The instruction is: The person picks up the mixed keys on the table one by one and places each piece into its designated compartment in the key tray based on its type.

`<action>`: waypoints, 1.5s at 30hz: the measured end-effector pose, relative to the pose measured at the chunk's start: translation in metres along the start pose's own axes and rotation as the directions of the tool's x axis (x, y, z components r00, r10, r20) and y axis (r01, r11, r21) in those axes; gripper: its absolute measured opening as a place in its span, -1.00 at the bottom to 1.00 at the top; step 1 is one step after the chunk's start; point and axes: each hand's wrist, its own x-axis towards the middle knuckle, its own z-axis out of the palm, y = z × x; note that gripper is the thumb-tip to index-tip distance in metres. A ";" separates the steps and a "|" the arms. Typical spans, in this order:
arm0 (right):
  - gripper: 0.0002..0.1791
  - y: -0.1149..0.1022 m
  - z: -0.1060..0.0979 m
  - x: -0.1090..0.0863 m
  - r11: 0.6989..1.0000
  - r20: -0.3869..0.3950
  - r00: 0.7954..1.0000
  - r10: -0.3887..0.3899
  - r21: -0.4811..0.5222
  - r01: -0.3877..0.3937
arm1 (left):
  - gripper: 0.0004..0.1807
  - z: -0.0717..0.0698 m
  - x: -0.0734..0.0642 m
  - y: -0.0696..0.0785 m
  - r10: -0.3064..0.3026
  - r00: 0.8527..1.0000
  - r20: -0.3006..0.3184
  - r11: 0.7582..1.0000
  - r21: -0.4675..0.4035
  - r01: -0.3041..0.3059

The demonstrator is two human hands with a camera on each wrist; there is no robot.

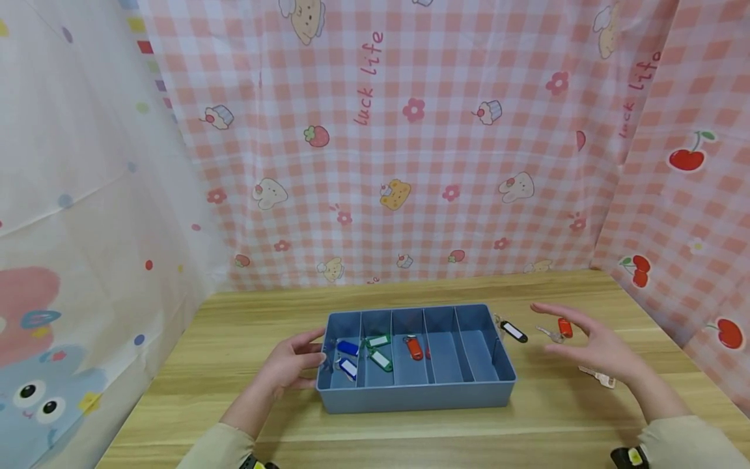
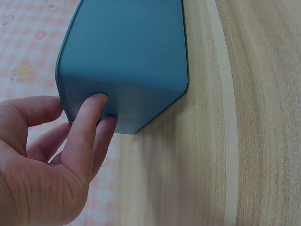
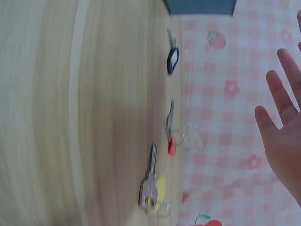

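The blue 5-compartment tray (image 1: 416, 396) stands on the wooden table (image 1: 445, 440), apparently well along: 2 blue key tags (image 1: 348, 348) in its leftmost compartment, 2 green key tags (image 1: 381, 360) in the 2nd, 1 red key tag (image 1: 415, 348) in the 3rd. Outside, at right, 3 remain: the yellow-tagged key (image 3: 149, 194), red-tagged key (image 1: 565, 327) and black-tagged key (image 1: 514, 332). The left hand (image 1: 291, 362) grips the tray's left end; the right hand (image 1: 600, 350) hovers, thumb and fingers apart, holding nothing.

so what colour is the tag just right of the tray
The tag is black, white-labelled; clearest in the head view.
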 end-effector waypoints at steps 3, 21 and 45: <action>-0.27 0.006 -0.008 -0.002 0.999 0.018 0.999 0.037 -0.018 -0.037 | -0.37 0.000 0.000 0.000 0.001 1.000 -0.002 1.000 0.004 -0.001; -0.34 0.040 -0.031 -0.003 0.994 0.055 0.992 0.113 -0.017 -0.112 | -0.40 0.001 -0.003 0.002 -0.005 1.000 -0.010 1.000 0.002 0.005; -0.48 0.086 -0.033 -0.001 0.998 0.049 0.998 0.040 -0.046 -0.038 | -0.40 0.001 -0.002 0.002 -0.009 1.000 -0.018 1.000 0.002 0.009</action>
